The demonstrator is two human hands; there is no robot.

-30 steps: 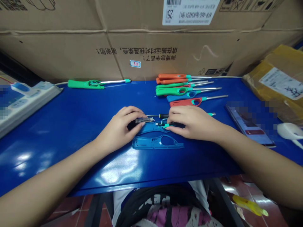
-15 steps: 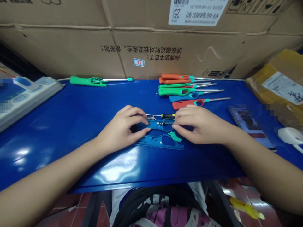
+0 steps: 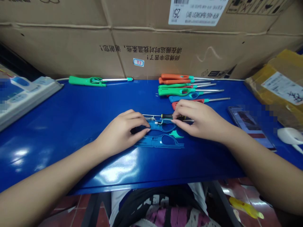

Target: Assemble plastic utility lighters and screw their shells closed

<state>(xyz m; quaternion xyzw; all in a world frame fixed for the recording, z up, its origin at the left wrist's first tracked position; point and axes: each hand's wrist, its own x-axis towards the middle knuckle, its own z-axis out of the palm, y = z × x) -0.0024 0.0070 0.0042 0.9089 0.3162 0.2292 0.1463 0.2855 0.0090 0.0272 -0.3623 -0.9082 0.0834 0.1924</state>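
My left hand [image 3: 127, 129] is closed in a pinch on the left end of a blue lighter casing half [image 3: 155, 126]. My right hand [image 3: 191, 119] pinches a thin light wire [image 3: 165, 119] above that half's finger hole. A short length of metal rod shows beside the right fingers. A second blue casing half [image 3: 153, 142] lies nearer to me, inner side up. Between the halves' right ends rests a green trigger piece [image 3: 176, 134]. Just behind lies a screwdriver [image 3: 165, 116] with a black and yellow handle, partly hidden by my right hand.
Several assembled lighters [image 3: 176, 91] lie in a stack at the back. A green lighter [image 3: 86, 81] is at back left, near a power strip [image 3: 33, 94]. A phone [image 3: 251, 127] and a white mouse-like object [image 3: 291, 135] are on the right. Cardboard [image 3: 82, 47] stands behind.
My right hand has risen slightly, uncovering more of the casing's finger hole and the wire. The green trigger piece has shifted a little to the right. The left hand has dipped slightly.
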